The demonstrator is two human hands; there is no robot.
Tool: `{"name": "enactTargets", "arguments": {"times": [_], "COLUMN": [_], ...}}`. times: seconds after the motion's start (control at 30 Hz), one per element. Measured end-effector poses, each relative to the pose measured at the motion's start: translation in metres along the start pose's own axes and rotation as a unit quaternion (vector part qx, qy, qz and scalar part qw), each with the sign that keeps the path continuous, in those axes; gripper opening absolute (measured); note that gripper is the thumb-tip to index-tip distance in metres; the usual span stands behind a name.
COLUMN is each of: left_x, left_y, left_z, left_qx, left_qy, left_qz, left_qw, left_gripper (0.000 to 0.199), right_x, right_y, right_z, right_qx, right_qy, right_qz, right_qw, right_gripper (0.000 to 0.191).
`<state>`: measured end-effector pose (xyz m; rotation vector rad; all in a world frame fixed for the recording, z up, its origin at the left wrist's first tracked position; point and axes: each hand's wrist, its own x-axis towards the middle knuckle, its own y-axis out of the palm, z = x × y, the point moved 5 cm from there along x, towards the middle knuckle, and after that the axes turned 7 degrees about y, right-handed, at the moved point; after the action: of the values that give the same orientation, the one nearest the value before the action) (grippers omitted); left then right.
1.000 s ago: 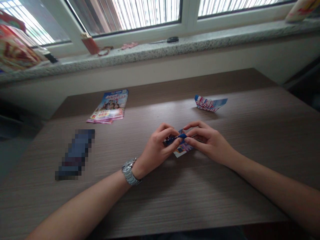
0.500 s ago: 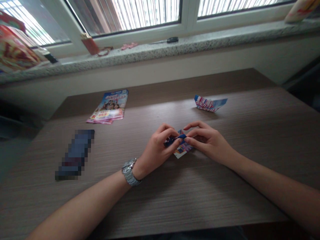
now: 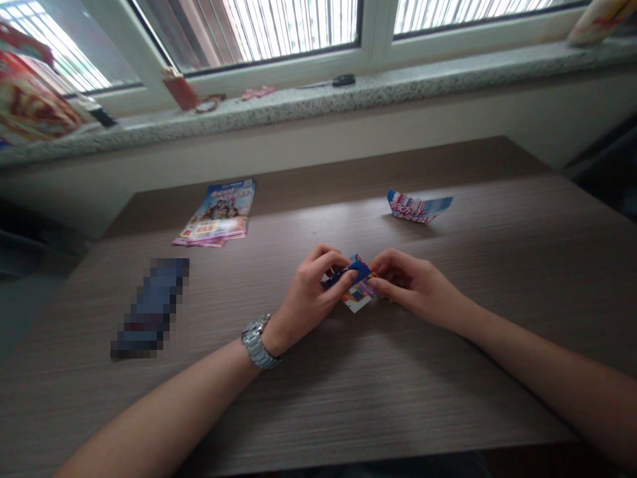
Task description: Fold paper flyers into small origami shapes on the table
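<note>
A small folded sheet of printed paper [image 3: 359, 302], blue, white and purple, is between my two hands just above the table. My left hand [image 3: 323, 282], with a metal watch [image 3: 259, 342] on its wrist, pinches the blue folded part between thumb and fingers. At the paper's right edge, my right hand [image 3: 405, 282] pinches a side with thumb and forefinger; its other fingers are curled. Farther back stands a folded paper boat [image 3: 417, 207] with blue, white and red print.
Printed leaflets [image 3: 219, 212] lie stacked at the table's back left. Nearer, a dark pixelated object [image 3: 152, 305] rests on the wooden table [image 3: 298, 405]. Along the stone windowsill [image 3: 279, 109] are a red lighter-like object [image 3: 179, 89], a black-handled tool [image 3: 343, 80] and a colourful bag [image 3: 34, 99].
The paper's blue flap has turned to show more of its face. My right hand has shifted slightly, its fingers drawn in closer on the paper's right edge.
</note>
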<state>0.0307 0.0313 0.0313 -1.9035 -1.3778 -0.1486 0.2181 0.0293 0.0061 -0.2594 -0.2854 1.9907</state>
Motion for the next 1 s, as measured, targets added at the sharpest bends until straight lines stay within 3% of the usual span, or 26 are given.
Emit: {"name": "enactTargets", "arguments": {"times": [0.1, 0.27, 0.4, 0.57, 0.73, 1.0], "left_x": [0.000, -0.001, -0.002, -0.004, -0.003, -0.002], "left_y": [-0.001, -0.005, 0.000, 0.005, 0.005, -0.001], "left_z": [0.000, -0.004, -0.007, -0.005, -0.007, -0.002], "left_qx": [0.009, 0.054, 0.025, -0.040, -0.061, -0.082], "left_qy": [-0.002, 0.008, 0.008, -0.018, -0.014, -0.056], "left_qz": [-0.006, -0.042, -0.009, 0.021, 0.022, -0.035], "left_qw": [1.000, 0.998, 1.000, 0.999, 0.998, 0.994], "left_gripper": [0.008, 0.029, 0.030, 0.048, 0.039, 0.021], "right_x": [-0.001, -0.002, -0.003, -0.005, -0.007, -0.011], "right_y": [-0.003, -0.010, -0.014, -0.011, -0.009, -0.005], "right_z": [0.004, 0.011, 0.013, 0.024, 0.026, 0.028], "right_qx": [-0.022, -0.060, -0.111, -0.181, -0.183, -0.170], "right_qy": [-0.018, -0.045, -0.064, -0.158, -0.180, -0.225], "right_qz": [-0.033, -0.085, -0.109, -0.117, -0.116, -0.084], "right_qw": [0.999, 0.994, 0.986, 0.964, 0.959, 0.956], "right_gripper": [0.019, 0.016, 0.014, 0.006, 0.014, 0.040]}}
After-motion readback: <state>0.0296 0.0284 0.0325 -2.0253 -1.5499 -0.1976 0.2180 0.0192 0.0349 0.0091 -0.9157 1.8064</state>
